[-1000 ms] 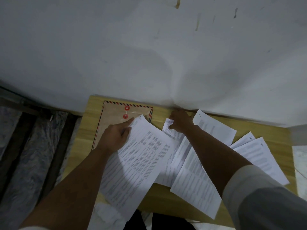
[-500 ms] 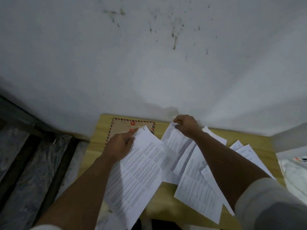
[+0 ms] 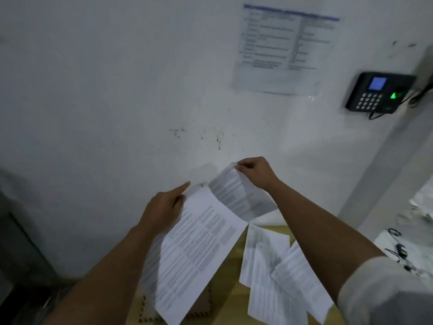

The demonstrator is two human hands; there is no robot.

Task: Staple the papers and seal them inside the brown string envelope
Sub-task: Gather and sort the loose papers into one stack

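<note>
I have now lifted a sheet (image 3: 199,242) in my left hand (image 3: 164,207) and another (image 3: 239,195) pinched in my right hand (image 3: 255,171), so gathering has started, while the envelope (image 3: 201,308) lies at lower centre on the counter (image 3: 236,289).

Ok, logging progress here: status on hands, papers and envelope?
Left hand holds one white printed sheet; right hand pinches another. Brown striped-edge envelope on table, mostly covered. Loose sheets ungathered. No stapler visible.
</note>
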